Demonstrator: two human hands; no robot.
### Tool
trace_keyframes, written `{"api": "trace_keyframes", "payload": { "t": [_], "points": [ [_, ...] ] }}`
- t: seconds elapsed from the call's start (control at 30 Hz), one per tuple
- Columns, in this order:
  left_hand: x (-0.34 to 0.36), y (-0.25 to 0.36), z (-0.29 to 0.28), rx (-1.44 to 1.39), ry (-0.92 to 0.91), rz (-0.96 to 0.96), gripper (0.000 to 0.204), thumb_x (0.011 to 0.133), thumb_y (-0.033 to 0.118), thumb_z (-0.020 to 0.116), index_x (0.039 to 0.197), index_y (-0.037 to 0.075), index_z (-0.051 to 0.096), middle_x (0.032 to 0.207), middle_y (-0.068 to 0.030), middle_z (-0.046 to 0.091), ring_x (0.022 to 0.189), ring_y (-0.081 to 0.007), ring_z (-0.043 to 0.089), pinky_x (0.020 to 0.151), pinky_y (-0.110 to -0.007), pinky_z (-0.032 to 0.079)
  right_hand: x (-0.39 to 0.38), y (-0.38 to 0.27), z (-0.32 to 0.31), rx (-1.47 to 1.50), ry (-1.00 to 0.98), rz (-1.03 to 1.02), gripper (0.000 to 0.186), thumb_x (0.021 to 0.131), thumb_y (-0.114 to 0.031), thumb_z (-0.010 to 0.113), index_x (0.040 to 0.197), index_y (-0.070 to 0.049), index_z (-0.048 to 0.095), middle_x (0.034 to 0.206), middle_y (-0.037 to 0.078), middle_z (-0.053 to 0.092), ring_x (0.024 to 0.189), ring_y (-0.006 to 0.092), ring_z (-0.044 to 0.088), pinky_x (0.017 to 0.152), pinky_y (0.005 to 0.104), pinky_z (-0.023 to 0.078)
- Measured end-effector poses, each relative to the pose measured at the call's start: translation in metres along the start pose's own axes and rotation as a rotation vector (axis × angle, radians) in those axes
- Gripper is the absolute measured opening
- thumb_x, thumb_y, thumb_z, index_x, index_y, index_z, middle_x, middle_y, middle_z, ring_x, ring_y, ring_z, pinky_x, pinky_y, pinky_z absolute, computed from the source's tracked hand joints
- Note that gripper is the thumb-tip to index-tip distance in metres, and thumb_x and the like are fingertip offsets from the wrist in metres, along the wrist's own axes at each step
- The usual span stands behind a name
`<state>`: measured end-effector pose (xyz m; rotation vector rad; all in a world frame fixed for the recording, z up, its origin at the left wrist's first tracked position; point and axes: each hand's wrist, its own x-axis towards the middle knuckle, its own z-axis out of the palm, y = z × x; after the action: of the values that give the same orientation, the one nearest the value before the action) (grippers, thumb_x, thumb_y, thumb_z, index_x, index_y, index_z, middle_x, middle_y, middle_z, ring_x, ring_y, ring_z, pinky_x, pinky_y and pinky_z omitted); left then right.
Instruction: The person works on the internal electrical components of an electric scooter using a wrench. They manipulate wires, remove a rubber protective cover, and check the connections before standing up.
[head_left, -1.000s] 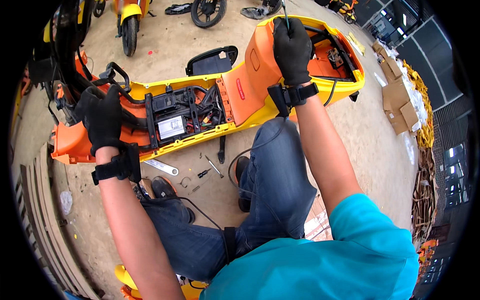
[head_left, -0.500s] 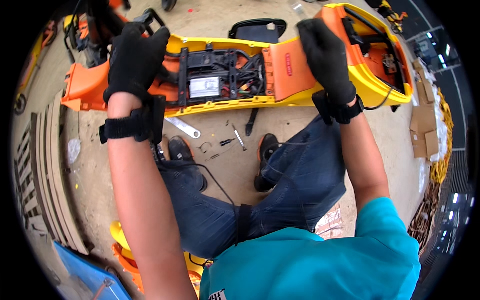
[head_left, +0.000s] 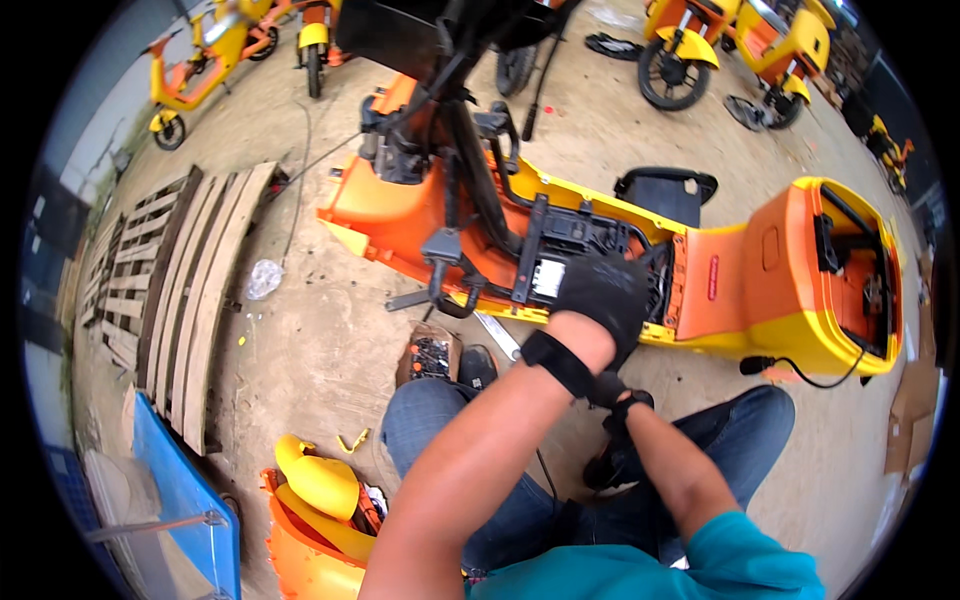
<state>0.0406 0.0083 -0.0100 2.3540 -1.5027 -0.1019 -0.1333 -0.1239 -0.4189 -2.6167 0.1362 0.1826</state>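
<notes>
An orange and yellow electric scooter body (head_left: 715, 250) lies across the view, its middle compartment uncovered. Inside that compartment are black frame bars, wiring and a silver-white box (head_left: 547, 279). My left hand (head_left: 602, 293), in a black glove, is over the near side of the compartment beside the box. Its fingers point down and are hidden by the back of the hand. Lower down, my right hand (head_left: 607, 388), also gloved in black, is close under my left wrist at the body's near side. My left forearm and glove cover much of it, so its fingers do not show.
Black handlebars (head_left: 455, 130) with cables rise at the left end of the body. A wrench (head_left: 498, 337) and a box of small parts (head_left: 430, 355) lie near my feet. Wooden pallets (head_left: 205, 300), a blue panel (head_left: 190, 490) and orange-yellow covers (head_left: 315, 500) are left. Scooters (head_left: 680, 55) stand behind.
Both hands have come away from the two ends of the body and drawn together near its middle. The view has swung left, bringing the handlebars and standing scooters into sight.
</notes>
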Motion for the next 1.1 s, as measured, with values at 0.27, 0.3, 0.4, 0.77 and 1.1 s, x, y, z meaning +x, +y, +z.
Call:
{"api": "trace_keyframes", "payload": {
  "t": [0.27, 0.3, 0.4, 0.77, 1.1],
  "points": [
    [0.000, 0.012, 0.067, -0.130, 0.533, 0.068, 0.027, 0.085, 0.010, 0.050, 0.108, 0.008, 0.064, 0.099, -0.0119, 0.068, 0.091, -0.0260, 0.065, 0.073, -0.038, 0.051, -0.020, 0.003, 0.050, -0.019, -0.177, 0.278, 0.029, 0.086, -0.025, 0.051, 0.098, -0.006, 0.069, 0.093, 0.021, 0.068, 0.083, 0.0390, 0.065, 0.076, 0.0477, 0.052],
    [-0.001, 0.015, 0.068, -0.084, 0.494, 0.075, 0.026, 0.084, 0.010, 0.050, 0.107, 0.008, 0.064, 0.098, -0.0122, 0.068, 0.091, -0.0262, 0.066, 0.073, -0.038, 0.051, -0.025, 0.003, 0.048, -0.004, -0.163, 0.285, 0.029, 0.086, -0.025, 0.051, 0.099, -0.006, 0.069, 0.092, 0.021, 0.068, 0.083, 0.0391, 0.065, 0.076, 0.0476, 0.052],
    [-0.001, 0.034, 0.052, -0.062, 0.206, 0.109, 0.025, 0.083, 0.012, 0.051, 0.103, 0.008, 0.065, 0.096, -0.0128, 0.068, 0.088, -0.0269, 0.066, 0.072, -0.039, 0.051, -0.029, -0.003, 0.037, 0.025, -0.108, 0.305, 0.028, 0.087, -0.023, 0.051, 0.100, -0.006, 0.068, 0.092, 0.021, 0.068, 0.083, 0.0393, 0.065, 0.076, 0.0473, 0.052],
    [0.001, 0.013, 0.027, -0.117, 0.201, 0.129, 0.021, 0.079, 0.018, 0.055, 0.090, 0.008, 0.070, 0.087, -0.0151, 0.069, 0.079, -0.0292, 0.067, 0.070, -0.043, 0.052, -0.037, -0.002, 0.039, 0.054, 0.025, 0.238, 0.028, 0.087, -0.019, 0.052, 0.107, -0.006, 0.066, 0.090, 0.021, 0.068, 0.082, 0.0399, 0.065, 0.075, 0.0463, 0.052],
    [-0.015, -0.065, -0.060, -0.084, -0.012, -0.141, 0.027, 0.080, 0.022, 0.061, 0.085, -0.005, 0.063, 0.086, -0.0264, 0.066, 0.085, -0.0394, 0.066, 0.076, -0.044, 0.053, -0.025, -0.057, 0.020, 0.180, 0.013, 0.353, 0.022, 0.087, -0.016, 0.055, 0.102, -0.005, 0.064, 0.086, 0.022, 0.067, 0.082, 0.0402, 0.064, 0.074, 0.0460, 0.052]
  ]
}}
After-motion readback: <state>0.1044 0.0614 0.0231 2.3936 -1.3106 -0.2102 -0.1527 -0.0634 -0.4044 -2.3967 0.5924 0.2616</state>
